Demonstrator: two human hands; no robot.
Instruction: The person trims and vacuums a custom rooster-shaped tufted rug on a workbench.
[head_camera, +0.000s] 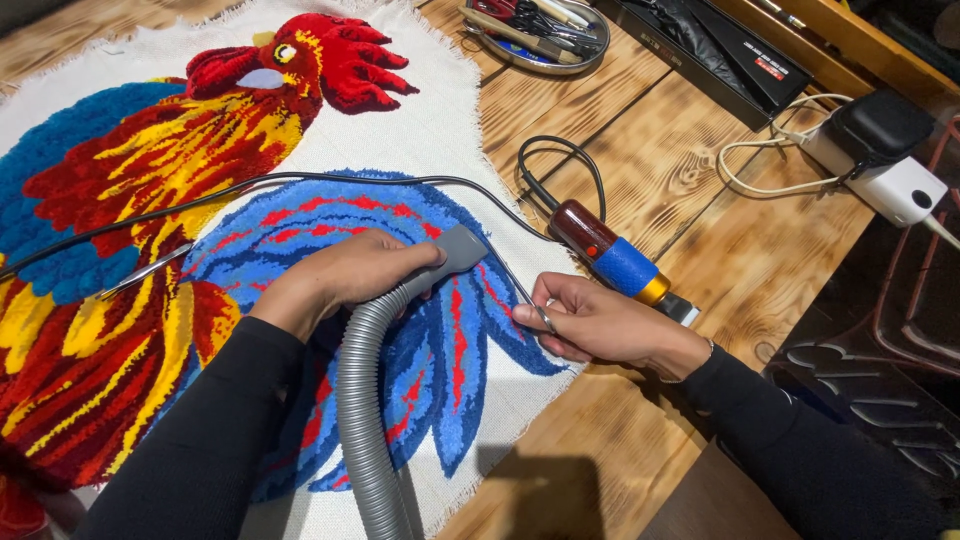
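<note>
Vacuum nozzle (455, 252), grey, sits on the blue tail section of the tufted rooster rug (250, 200), mid-frame. Left hand (345, 275) wraps around the nozzle neck, fingers clenched on it. Grey ribbed hose (365, 420) runs from the nozzle toward the near edge, over the left sleeve side. Right hand (600, 325) is just right of the nozzle at the rug's right edge, fingers pinching thin metal tweezers (520, 290); tips point at the blue pile beside the nozzle. Rug lies flat on a wooden table (620, 130), white backing cloth showing around the bird. Second metal tool (145, 270) lies on the rug to the left. Black cable (300, 180) crosses the rug to a corded tool with red and blue handle (610, 258), just beyond the right hand. Far: round metal tray (535, 30) of tools, black box (715, 50). Far right: white power adapter (890, 175).
</note>
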